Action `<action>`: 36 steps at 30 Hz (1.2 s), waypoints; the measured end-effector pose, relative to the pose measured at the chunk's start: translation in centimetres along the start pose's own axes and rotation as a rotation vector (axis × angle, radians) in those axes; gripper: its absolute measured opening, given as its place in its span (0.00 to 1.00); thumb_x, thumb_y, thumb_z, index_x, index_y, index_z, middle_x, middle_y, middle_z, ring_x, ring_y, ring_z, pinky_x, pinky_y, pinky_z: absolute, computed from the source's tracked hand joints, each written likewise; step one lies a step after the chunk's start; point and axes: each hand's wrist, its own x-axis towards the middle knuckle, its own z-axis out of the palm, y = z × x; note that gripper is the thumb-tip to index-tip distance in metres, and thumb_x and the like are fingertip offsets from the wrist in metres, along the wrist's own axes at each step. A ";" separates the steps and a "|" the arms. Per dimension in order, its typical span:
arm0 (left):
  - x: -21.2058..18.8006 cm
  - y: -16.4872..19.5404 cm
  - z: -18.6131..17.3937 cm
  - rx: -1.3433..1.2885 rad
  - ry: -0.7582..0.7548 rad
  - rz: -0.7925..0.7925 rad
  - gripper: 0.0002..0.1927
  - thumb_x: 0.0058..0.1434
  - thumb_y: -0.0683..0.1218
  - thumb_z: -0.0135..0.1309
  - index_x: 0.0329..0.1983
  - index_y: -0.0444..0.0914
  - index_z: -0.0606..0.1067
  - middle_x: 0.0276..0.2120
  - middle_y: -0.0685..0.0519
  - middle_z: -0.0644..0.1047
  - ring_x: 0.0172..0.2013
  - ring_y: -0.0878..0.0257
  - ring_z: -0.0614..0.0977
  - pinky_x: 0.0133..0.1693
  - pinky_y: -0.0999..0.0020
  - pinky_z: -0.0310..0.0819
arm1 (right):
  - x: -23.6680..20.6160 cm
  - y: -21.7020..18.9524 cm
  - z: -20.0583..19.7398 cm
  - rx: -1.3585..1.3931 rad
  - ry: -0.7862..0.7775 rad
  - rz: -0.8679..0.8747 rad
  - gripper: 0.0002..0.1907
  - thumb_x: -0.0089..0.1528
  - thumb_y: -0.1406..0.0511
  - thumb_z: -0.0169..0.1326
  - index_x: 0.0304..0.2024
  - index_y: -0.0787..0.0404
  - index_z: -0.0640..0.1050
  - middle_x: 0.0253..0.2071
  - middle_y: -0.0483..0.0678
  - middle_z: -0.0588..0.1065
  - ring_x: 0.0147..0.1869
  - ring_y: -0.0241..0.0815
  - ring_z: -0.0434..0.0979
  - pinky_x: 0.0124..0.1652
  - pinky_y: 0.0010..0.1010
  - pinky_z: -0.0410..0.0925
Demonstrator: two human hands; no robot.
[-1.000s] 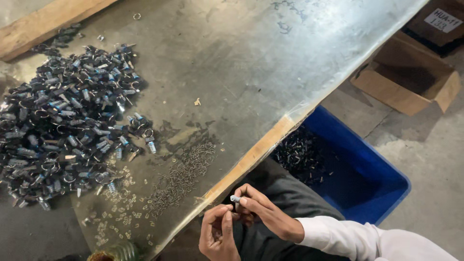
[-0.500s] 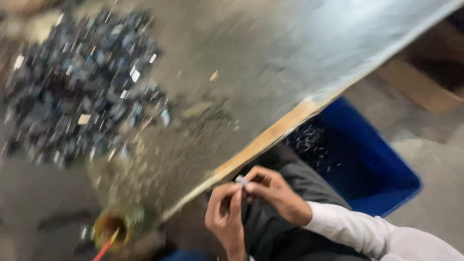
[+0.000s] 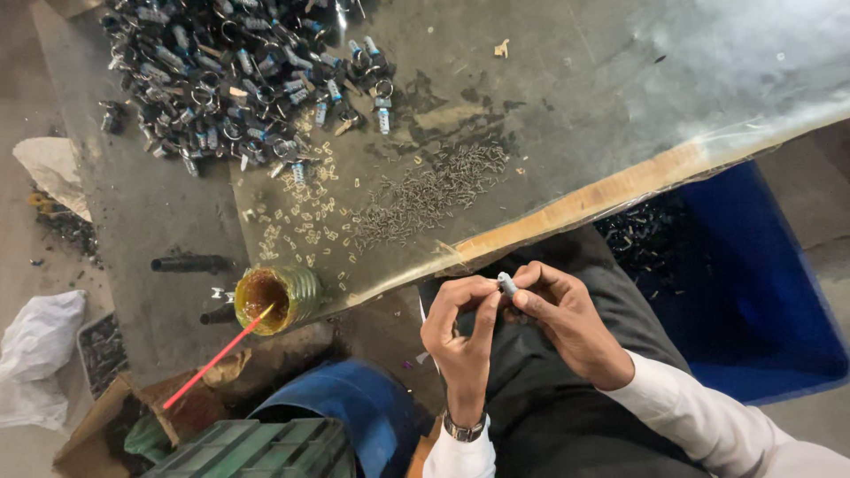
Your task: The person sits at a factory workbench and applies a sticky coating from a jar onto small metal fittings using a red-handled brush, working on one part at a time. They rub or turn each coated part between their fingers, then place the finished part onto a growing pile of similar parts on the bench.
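1. We see the left hand [image 3: 460, 332] and the right hand [image 3: 558, 319] meeting over the person's lap, just below the bench [image 3: 567, 97] edge.
2. Between them is a small grey metal piece [image 3: 506, 283]; each hand's grip is clamped on it, left fingertips from one side, right thumb and fingers from the other.
3. On the bench lies a big pile of dark metal parts [image 3: 239, 80], with a scatter of small dark screws [image 3: 425, 190] and pale bits [image 3: 305, 221] beside it.
4. Near the bench edge stands an open jar [image 3: 276, 299] of amber stuff with a red stick [image 3: 212, 361] leaning in it.
5. A blue bin [image 3: 753, 292] at the person's right holds more dark parts.
6. A wristwatch [image 3: 462, 429] sits on the left wrist.
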 end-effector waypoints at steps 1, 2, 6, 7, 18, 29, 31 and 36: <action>0.0 -0.1 0.0 0.019 -0.001 0.014 0.05 0.61 0.33 0.61 0.39 0.33 0.78 0.39 0.50 0.81 0.40 0.64 0.83 0.43 0.72 0.79 | 0.0 0.1 0.0 0.003 -0.001 -0.008 0.07 0.66 0.68 0.58 0.43 0.65 0.76 0.40 0.45 0.74 0.43 0.35 0.76 0.44 0.29 0.71; 0.0 -0.2 0.0 0.038 -0.002 0.027 0.05 0.61 0.33 0.61 0.39 0.33 0.78 0.39 0.50 0.81 0.40 0.64 0.83 0.43 0.72 0.79 | 0.1 0.1 0.0 -0.029 0.011 -0.025 0.07 0.65 0.68 0.58 0.43 0.65 0.76 0.40 0.45 0.74 0.43 0.35 0.76 0.44 0.29 0.71; 0.1 -0.7 -0.3 -0.007 -0.006 0.008 0.05 0.61 0.34 0.61 0.39 0.33 0.78 0.40 0.50 0.81 0.40 0.64 0.83 0.43 0.72 0.80 | 0.5 0.3 -0.2 -0.003 0.061 0.038 0.10 0.66 0.65 0.53 0.46 0.66 0.76 0.39 0.46 0.76 0.40 0.35 0.76 0.41 0.28 0.71; 0.1 -0.8 -0.4 -0.012 -0.006 0.008 0.05 0.62 0.34 0.61 0.40 0.33 0.78 0.40 0.50 0.81 0.40 0.64 0.83 0.43 0.72 0.79 | 0.6 0.4 -0.2 0.043 0.076 0.087 0.11 0.67 0.64 0.51 0.47 0.66 0.76 0.38 0.46 0.76 0.39 0.35 0.76 0.40 0.28 0.71; 0.4 -1.7 -1.2 0.051 0.004 -0.002 0.05 0.61 0.34 0.62 0.39 0.32 0.79 0.41 0.49 0.81 0.39 0.64 0.82 0.42 0.72 0.78 | 1.3 1.5 -0.1 -0.033 0.056 0.161 0.18 0.71 0.61 0.47 0.50 0.71 0.77 0.37 0.47 0.77 0.35 0.36 0.74 0.36 0.26 0.69; 0.9 -3.1 -1.2 0.040 -0.012 -0.032 0.06 0.61 0.34 0.62 0.41 0.32 0.79 0.43 0.49 0.81 0.42 0.63 0.83 0.46 0.71 0.78 | 2.2 2.5 -0.7 -0.103 0.084 0.103 0.23 0.71 0.60 0.47 0.58 0.73 0.77 0.33 0.47 0.76 0.33 0.34 0.73 0.34 0.24 0.68; 0.9 -3.4 -1.2 0.045 -0.015 -0.016 0.06 0.61 0.34 0.62 0.41 0.32 0.79 0.43 0.49 0.81 0.42 0.63 0.83 0.46 0.71 0.78 | 2.3 2.5 -0.8 -0.103 0.084 0.100 0.23 0.71 0.60 0.47 0.58 0.72 0.77 0.33 0.47 0.77 0.33 0.33 0.73 0.34 0.24 0.68; 0.9 -3.7 -1.0 0.051 -0.012 -0.006 0.06 0.61 0.34 0.62 0.41 0.33 0.80 0.43 0.49 0.81 0.40 0.64 0.82 0.44 0.72 0.78 | 2.5 2.2 -0.8 -0.130 0.085 0.090 0.23 0.71 0.60 0.47 0.57 0.73 0.78 0.33 0.47 0.77 0.33 0.34 0.73 0.34 0.24 0.68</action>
